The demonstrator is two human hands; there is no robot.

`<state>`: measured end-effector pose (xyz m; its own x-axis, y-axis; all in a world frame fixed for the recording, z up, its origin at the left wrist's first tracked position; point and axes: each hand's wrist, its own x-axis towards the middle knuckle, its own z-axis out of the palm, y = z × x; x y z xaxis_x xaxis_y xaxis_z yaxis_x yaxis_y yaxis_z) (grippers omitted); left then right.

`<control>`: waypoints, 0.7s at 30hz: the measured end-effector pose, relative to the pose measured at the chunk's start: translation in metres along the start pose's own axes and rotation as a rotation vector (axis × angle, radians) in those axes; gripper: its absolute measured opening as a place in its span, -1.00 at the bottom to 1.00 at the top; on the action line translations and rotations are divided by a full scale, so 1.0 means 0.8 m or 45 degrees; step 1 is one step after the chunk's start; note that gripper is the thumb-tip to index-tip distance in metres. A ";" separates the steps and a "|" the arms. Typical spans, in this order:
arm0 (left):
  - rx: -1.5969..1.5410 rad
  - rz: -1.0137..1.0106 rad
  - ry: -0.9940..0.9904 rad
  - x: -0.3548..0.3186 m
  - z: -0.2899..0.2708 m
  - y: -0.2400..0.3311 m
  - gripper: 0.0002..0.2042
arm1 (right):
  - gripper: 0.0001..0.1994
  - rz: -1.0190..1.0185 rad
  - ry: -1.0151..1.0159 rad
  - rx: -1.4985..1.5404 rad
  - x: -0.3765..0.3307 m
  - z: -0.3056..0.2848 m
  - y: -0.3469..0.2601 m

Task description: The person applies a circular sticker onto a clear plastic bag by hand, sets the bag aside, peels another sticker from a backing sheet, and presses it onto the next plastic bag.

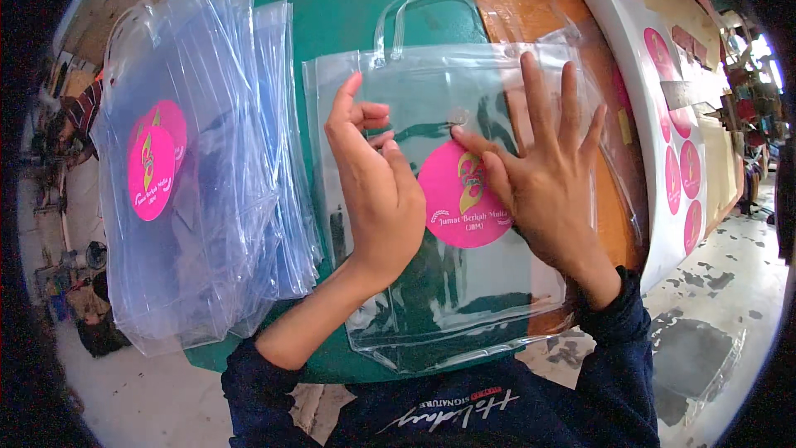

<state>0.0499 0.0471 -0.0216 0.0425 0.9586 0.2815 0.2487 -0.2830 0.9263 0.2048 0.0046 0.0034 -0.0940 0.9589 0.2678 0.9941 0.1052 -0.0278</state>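
A clear plastic bag (pixel 464 299) with a looped see-through handle (pixel 381 29) lies flat in front of me. On its middle sits a round pink sticker (pixel 444 195) with a yellow-green emblem and white lettering. My right hand (pixel 554 170) has its fingers spread over the bag; its thumb and index finger rest at the sticker's right and upper edge. On the sticker's left, my left hand (pixel 377 191) is turned on its side, its edge against the sticker's rim. Its fingers are loosely bent and apart, with nothing seen between them.
A thick pile of clear bags (pixel 224 199) with pink stickers lies on the left. A white sheet of round pink stickers (pixel 638 108) curls up on the right. Below are a green table surface (pixel 332 8) and an orange-brown board (pixel 497 8). More clear plastic lies at the far edge.
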 end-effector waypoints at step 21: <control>-0.114 -0.003 -0.032 0.003 0.000 -0.001 -0.56 | -0.65 -0.222 -0.180 0.237 -0.013 0.003 -0.017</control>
<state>0.0495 0.0492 -0.0215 0.0668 0.9595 0.2737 0.1616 -0.2811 0.9460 0.1925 -0.0060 -0.0014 -0.2821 0.9480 0.1475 0.9363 0.3056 -0.1730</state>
